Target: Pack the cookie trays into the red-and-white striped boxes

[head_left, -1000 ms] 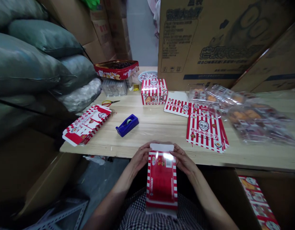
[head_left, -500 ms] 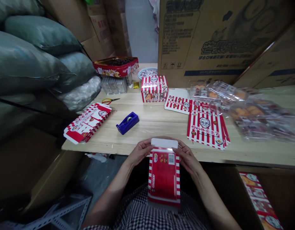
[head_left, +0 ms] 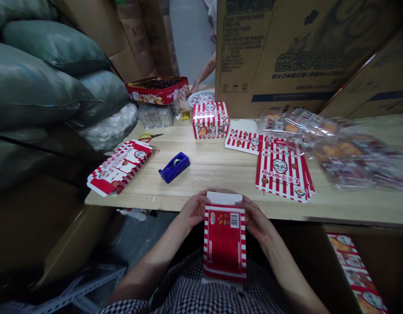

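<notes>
A red and white striped cardboard box (head_left: 225,242) lies in front of my body, just off the table's front edge, with its barcode side facing up and a white flap at the far end. My left hand (head_left: 195,210) grips its upper left corner by the flap. On the other side my right hand (head_left: 254,217) closes round the upper right corner; some of its fingers are hidden behind the box. Beyond my hands, a blue tape dispenser (head_left: 174,167) sits on the table.
An assembled striped box (head_left: 211,120) stands at the back. Flat printed cartons (head_left: 121,168) are stacked left, more cartons (head_left: 281,172) right, beside clear food packs (head_left: 345,152). Scissors (head_left: 150,137) lie left. Another person's arm (head_left: 204,72) shows behind a large carton (head_left: 269,56).
Another person's arm has come into view at the back, by the red tin and the bowl. My fingers have shifted slightly around the flap end, while the box stays almost in place.
</notes>
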Demonstrator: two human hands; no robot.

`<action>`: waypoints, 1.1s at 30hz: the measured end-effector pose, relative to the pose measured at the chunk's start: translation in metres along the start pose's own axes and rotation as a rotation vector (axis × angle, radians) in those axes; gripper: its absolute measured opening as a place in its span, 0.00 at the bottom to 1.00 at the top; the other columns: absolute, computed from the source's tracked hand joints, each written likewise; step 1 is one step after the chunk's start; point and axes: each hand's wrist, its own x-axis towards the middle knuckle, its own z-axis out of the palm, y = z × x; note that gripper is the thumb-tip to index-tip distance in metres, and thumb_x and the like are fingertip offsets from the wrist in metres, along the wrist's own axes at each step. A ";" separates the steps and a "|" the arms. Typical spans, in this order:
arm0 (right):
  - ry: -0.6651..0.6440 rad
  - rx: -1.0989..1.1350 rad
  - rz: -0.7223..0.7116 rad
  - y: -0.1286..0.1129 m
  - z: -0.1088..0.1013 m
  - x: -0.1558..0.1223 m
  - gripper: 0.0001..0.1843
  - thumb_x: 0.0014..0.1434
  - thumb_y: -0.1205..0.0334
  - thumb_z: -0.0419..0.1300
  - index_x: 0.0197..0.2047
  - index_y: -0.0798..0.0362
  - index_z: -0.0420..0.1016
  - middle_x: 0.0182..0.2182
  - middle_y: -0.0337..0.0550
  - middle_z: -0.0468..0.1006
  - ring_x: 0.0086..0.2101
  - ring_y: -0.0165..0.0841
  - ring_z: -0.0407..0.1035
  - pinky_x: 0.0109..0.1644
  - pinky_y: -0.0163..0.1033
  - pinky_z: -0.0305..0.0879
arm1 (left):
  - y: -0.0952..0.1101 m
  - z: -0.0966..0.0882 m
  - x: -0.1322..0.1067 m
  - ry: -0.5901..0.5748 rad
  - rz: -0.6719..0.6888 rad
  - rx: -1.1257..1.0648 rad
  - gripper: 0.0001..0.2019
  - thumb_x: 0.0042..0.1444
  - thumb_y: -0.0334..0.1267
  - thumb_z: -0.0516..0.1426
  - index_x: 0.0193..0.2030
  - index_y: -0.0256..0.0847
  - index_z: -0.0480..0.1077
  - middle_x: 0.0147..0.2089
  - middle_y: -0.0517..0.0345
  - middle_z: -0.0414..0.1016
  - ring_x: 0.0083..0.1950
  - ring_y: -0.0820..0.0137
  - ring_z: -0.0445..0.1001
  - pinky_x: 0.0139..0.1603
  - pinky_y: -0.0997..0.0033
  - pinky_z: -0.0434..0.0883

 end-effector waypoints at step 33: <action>-0.127 -0.476 -0.275 -0.003 -0.036 0.025 0.13 0.53 0.53 0.72 0.41 0.48 0.84 0.31 0.40 0.84 0.31 0.35 0.76 0.40 0.42 0.71 | -0.011 -0.024 0.017 -0.135 0.369 0.742 0.16 0.54 0.43 0.66 0.48 0.37 0.81 0.45 0.46 0.84 0.44 0.59 0.81 0.48 0.64 0.74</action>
